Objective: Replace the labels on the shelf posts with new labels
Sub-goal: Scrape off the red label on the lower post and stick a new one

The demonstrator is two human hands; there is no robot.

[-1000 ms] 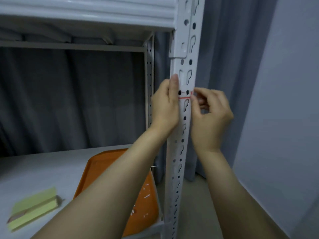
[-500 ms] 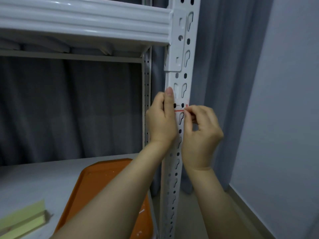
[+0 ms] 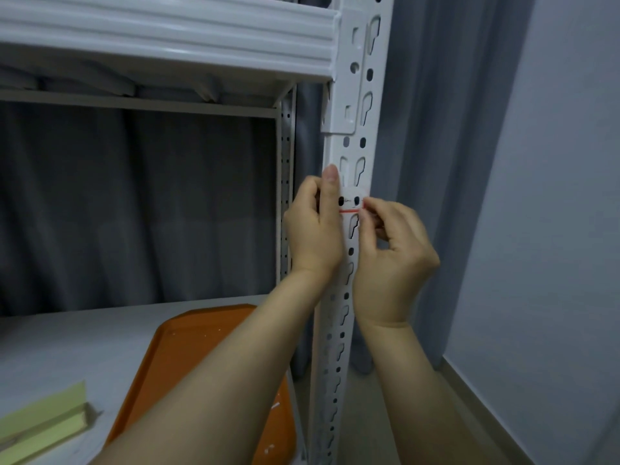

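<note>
A white perforated shelf post [image 3: 350, 135] runs down the middle of the head view. A small white label [image 3: 351, 200] with a red lower edge sits across the post's front face. My left hand [image 3: 313, 229] presses the label's left side against the post, forefinger pointing up along the edge. My right hand [image 3: 391, 250] pinches the label's right end between thumb and forefinger at the post's right edge.
A white shelf beam [image 3: 167, 31] joins the post above. Below lies the grey shelf board [image 3: 67, 344] with an orange tray [image 3: 201, 357] holding small white scraps and a pale green pad [image 3: 43, 421]. A grey curtain [image 3: 134, 209] hangs behind; a wall [image 3: 553, 229] stands right.
The view has tilted upward, so post and hands sit lower in frame. Both hands stay on the label; the label's white body now shows more between them.
</note>
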